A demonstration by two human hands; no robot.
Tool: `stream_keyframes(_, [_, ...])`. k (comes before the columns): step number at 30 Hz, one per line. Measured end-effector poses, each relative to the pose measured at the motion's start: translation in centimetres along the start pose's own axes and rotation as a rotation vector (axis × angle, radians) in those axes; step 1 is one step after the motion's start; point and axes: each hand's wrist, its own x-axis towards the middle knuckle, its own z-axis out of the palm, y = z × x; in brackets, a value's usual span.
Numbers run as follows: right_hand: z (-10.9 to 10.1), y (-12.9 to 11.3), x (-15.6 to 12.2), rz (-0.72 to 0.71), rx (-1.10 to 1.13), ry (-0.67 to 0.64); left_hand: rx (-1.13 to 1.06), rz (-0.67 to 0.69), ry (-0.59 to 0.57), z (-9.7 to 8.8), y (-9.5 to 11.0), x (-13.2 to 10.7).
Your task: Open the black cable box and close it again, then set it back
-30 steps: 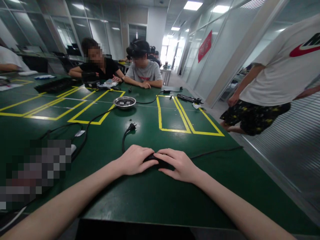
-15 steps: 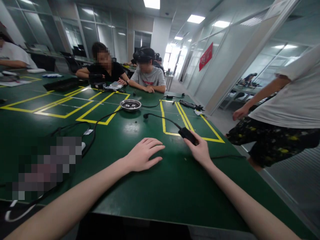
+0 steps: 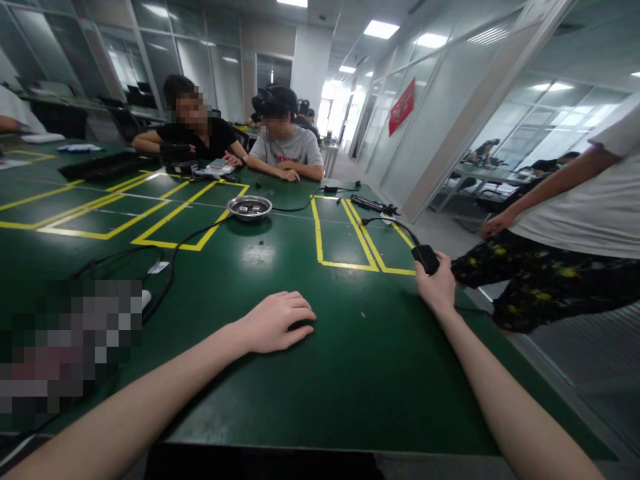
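Note:
My right hand (image 3: 437, 283) is closed round a black power adapter (image 3: 425, 259) near the right side of the green table (image 3: 345, 373). From the adapter a black cord with a plug (image 3: 364, 222) at its end reaches toward the yellow tape rectangles. Another black cable (image 3: 473, 310) trails off to the right, behind my wrist. My left hand (image 3: 277, 322) rests palm down on the table at centre, fingers stretched out and a little apart, holding nothing.
A round metal dish (image 3: 249, 208) with small shiny parts stands further back. Folded black tripod-like gear (image 3: 374, 204) lies back right. Yellow tape (image 3: 347, 266) marks rectangles. Two people sit across the table; another person (image 3: 590, 193) stands at right. A pixelated object (image 3: 75, 347) lies at left.
My right hand has carried the adapter to the right, and its plug has swung along with it. My left hand stays on the table. The view has shifted slightly.

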Motion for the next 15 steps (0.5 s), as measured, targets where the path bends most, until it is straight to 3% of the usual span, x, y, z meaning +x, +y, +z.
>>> stream_keyframes(5, [-0.1,-0.1,0.3,0.023,0.005,0.09,-0.007,-0.009,-0.015,-0.3,0.1,0.0])
stream_keyframes(11, [0.4,1.2,0.5,0.149,-0.106,-0.063,-0.01,-0.009,-0.022,-0.4,0.1,0.0])
stream_keyframes(15, [0.6,2.2,1.1,0.156,-0.116,0.052,-0.006,-0.011,-0.026,-0.5,0.2,0.0])
